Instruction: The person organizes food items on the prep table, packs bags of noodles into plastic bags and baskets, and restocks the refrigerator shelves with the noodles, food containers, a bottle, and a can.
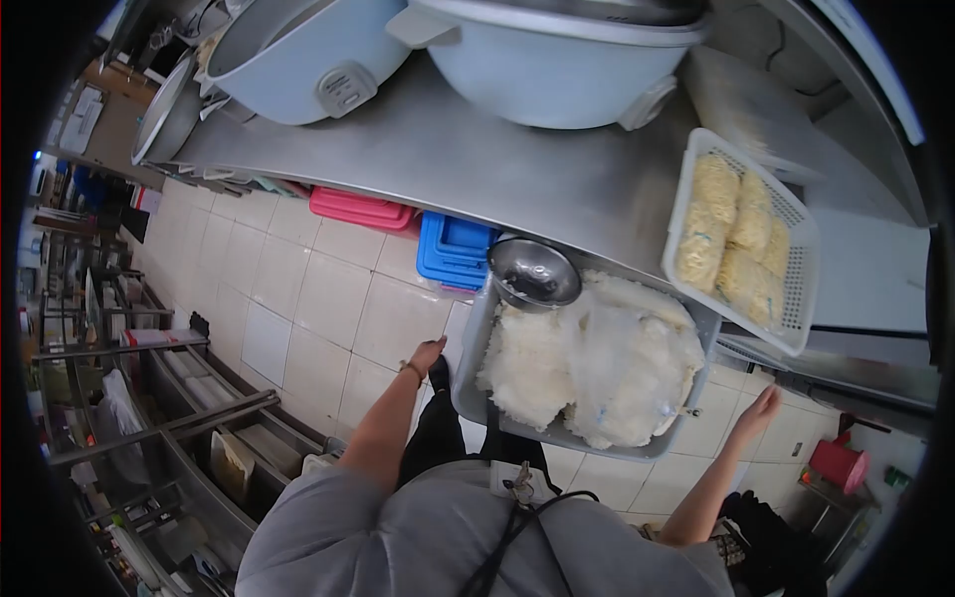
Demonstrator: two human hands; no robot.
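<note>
My left hand [428,354] is a little left of a grey plastic tub [468,393], apart from it, with a band at the wrist. It looks open and holds nothing that I can see. Beyond the tub's right side is my right hand [759,408], its fingers loosely extended and nothing visible in them. White food that looks like rice or rice noodles [527,373] fills the tub, partly under clear plastic bags [637,358]. A shiny metal bowl [535,274] lies tilted at the tub's far left corner.
Two large light-blue rice cookers [557,75] stand on the steel counter [448,129]. A white basket [803,269] holds several bags of yellow noodles [736,229] at its right end. Red lids [363,207] and blue containers [453,249] are below the counter edge. Shelving with bins [199,388] lines the left.
</note>
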